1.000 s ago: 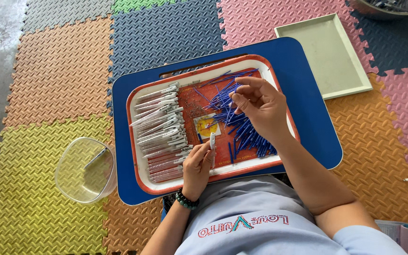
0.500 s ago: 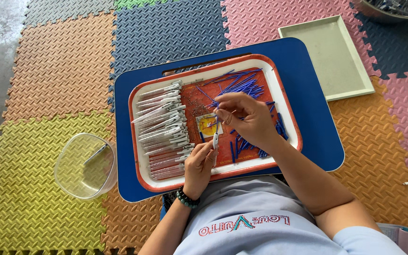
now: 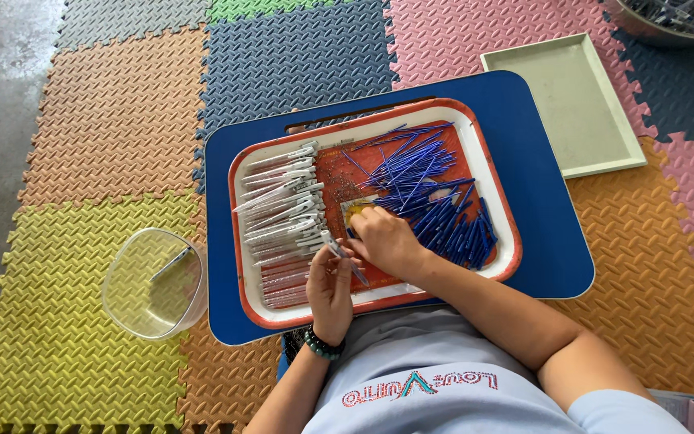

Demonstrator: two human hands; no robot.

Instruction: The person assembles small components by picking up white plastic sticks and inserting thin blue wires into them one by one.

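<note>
A red tray with a white rim [image 3: 491,173] rests on a blue lap table [image 3: 548,249]. Clear pen barrels [image 3: 283,201] lie in rows on its left side. A heap of blue refills [image 3: 435,201] covers its right side. My left hand [image 3: 329,293] holds one clear pen barrel [image 3: 336,249] upright over the tray's near edge. My right hand [image 3: 387,241] is pressed against it, pinching a blue refill [image 3: 357,275] at the barrel. A small yellow patch [image 3: 357,210] on the tray shows just beyond my right hand.
A clear plastic bowl [image 3: 154,281] with one pen in it sits on the foam mats at the left. A pale green tray [image 3: 572,104] lies at the far right of the lap table. A metal bowl [image 3: 672,20] of parts sits at the top right corner.
My right hand left the heap of blue refills and came toward me to meet my left hand at the pen barrel. My left hand stayed near the tray's front.
</note>
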